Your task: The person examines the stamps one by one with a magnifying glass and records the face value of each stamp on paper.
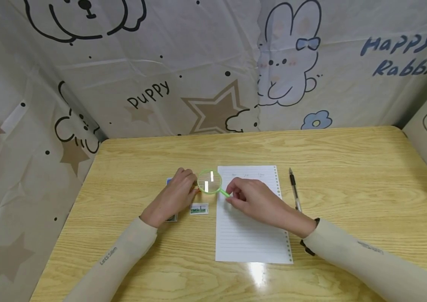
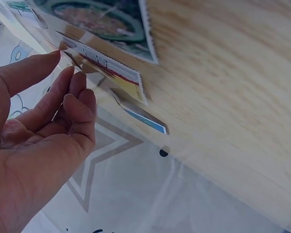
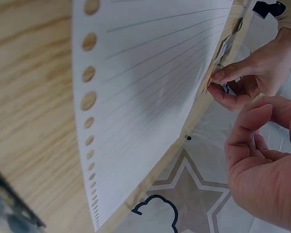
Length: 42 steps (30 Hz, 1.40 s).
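My right hand (image 1: 253, 199) pinches the green handle of a magnifying glass (image 1: 209, 182). Its round lens hangs at the left edge of the lined paper (image 1: 251, 235), beside my left hand (image 1: 175, 191). In the left wrist view, the thumb and fingertip of that hand pinch the end of a perforated stamp (image 2: 121, 75) with a yellow and dark red print. Around it lie a stamp with a dish of food (image 2: 106, 22) and a blue-edged stamp (image 2: 145, 119). A green landscape stamp (image 1: 199, 209) lies just right of my left hand. My left hand and wrist partly cover other stamps.
A black-capped clear pen (image 1: 294, 186) lies right of the paper, partly behind my right forearm. Faint writing marks the paper's top, and punched holes run down its right side. A printed cloth (image 1: 213, 63) hangs behind and beside the wooden table (image 1: 349, 176).
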### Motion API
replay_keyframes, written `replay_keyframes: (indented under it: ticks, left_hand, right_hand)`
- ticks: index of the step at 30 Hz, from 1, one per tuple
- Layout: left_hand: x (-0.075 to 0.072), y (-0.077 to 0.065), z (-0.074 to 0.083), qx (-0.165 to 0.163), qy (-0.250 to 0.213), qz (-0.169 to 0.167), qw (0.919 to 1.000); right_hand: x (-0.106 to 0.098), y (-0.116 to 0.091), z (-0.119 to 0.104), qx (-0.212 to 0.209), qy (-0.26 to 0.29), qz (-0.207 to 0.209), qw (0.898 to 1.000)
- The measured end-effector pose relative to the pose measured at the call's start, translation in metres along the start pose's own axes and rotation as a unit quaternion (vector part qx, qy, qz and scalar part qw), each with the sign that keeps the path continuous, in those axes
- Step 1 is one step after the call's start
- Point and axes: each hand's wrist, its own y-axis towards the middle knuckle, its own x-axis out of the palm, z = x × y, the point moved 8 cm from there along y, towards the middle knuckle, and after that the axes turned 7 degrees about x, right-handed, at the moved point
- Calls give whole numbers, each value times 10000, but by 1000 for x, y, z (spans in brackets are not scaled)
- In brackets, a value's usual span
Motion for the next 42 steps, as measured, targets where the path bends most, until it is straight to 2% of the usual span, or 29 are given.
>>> replay_keyframes:
  ticks: [9,17,25,37,42]
  left_hand:
    - [1,0,-1,-133,-125,-39,9998]
    - [1,-1,-3,-155,-226,-29,9996]
    - [3,-1,-9,-232,-598,-32,9979]
    - [4,-3,-22,-600,-1350,-13,9890]
    - [5,-4,-26,-612,-1535,-18,9862]
  right_hand:
    - [-14,-10,15,191,71,216,9996]
    - [-33,-23,22,114,155,494,9986]
    - [-48,-38,26,186,305,581,9977]
    - [-75,-63,45,474,481,787,9946]
    - [-86,-75,56,612,428,956,9926]
